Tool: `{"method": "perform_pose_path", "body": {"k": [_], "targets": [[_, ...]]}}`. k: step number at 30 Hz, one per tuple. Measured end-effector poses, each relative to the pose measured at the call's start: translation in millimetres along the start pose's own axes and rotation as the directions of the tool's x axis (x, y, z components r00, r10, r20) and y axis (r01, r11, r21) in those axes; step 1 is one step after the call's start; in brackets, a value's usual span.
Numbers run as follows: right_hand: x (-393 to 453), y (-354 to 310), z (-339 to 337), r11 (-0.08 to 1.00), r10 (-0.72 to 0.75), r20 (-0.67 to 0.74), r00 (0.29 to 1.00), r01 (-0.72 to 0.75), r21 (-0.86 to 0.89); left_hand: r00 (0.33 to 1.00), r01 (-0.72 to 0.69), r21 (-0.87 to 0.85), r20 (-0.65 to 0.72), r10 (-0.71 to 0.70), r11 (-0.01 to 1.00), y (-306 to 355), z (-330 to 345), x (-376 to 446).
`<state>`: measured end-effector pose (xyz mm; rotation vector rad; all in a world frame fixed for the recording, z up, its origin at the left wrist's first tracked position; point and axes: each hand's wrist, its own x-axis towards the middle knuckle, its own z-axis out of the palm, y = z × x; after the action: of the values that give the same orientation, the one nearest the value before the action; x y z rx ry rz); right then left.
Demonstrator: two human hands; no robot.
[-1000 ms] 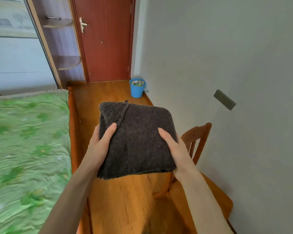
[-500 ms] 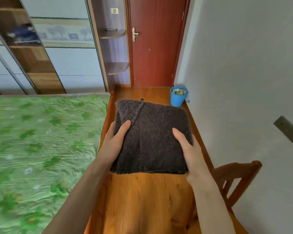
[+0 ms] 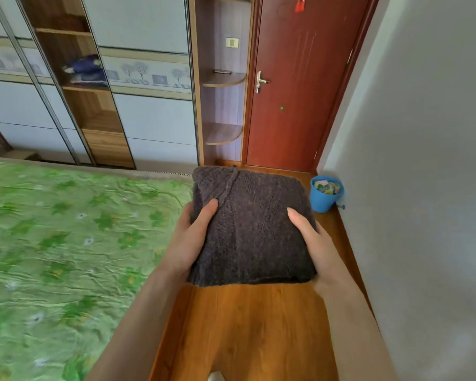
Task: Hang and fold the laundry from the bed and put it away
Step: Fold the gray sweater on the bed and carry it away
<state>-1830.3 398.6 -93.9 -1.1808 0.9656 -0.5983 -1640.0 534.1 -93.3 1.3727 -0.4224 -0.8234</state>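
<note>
**Folded knit in both hands, wardrobe ahead**

A folded dark grey sweater (image 3: 252, 229) sits at the centre of the view, held up off the wooden floor (image 3: 248, 331) between two hands. The left hand (image 3: 188, 239) clasps its 9 o'clock edge, thumb laid flat on top and the other fingers hidden beneath the cloth. The right hand (image 3: 315, 240) does the same at the 3 o'clock edge; how its lower fingers lie I cannot tell. Both grip the bundle by pinching it between thumb and palm side.

The folding looks done for this piece, so the step in hand is judged to be the carrying: taking it to storage. The likely goal is the open wardrobe shelf (image 3: 94, 116) at 11 o'clock, where a blue bundle (image 3: 87, 71) already lies one shelf higher. The next move calls for keeping the stack level so the folds do not slip, then sliding it in flat.

For room: the bed (image 3: 66, 243) with its green cover fills 7 to 10 o'clock, and its wooden side rail runs just beside the left forearm. The grey wall (image 3: 423, 188) closes off 1 to 5 o'clock. Between them lies a narrow strip of floor leading to the red door (image 3: 297, 83) at 12 o'clock. A blue bucket (image 3: 324, 195) stands against the wall at 2 o'clock, near the sweater's far corner, something to step around.
</note>
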Motion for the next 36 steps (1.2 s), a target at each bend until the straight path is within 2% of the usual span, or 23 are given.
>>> {"method": "perform_pose_path", "body": {"k": [4, 11, 22, 31, 36], "targets": [[74.4, -26.0, 18.2, 1.0, 0.019, 0.013, 1.0, -0.02, 0.002, 1.0, 0.003, -0.015, 0.001, -0.003, 1.0, 19.0, 2.1, 75.2], [183.6, -40.5, 28.1, 0.999, 0.055, -0.051, 0.997, -0.055, 0.004, 1.0, 0.014, 0.002, 0.017, -0.014, 1.0, 27.8, 18.4, 193.3], [389.9, -80.4, 37.9, 0.993, 0.116, -0.047, 0.992, -0.115, 0.015, 0.997, 0.056, -0.028, -0.058, -0.058, 0.998, 39.0, 58.7, 388.0], [585.8, -163.7, 49.7, 0.996, 0.089, 0.106, 0.99, -0.089, -0.002, 0.987, 0.048, -0.002, -0.156, -0.048, 0.999, 83.2, 107.6, 567.2], [672.3, -199.2, 60.3, 0.996, 0.084, 0.154, 0.984, -0.079, -0.044, 0.974, 0.044, -0.042, -0.222, -0.052, 0.998, 96.4, 121.0, 644.9]]}}
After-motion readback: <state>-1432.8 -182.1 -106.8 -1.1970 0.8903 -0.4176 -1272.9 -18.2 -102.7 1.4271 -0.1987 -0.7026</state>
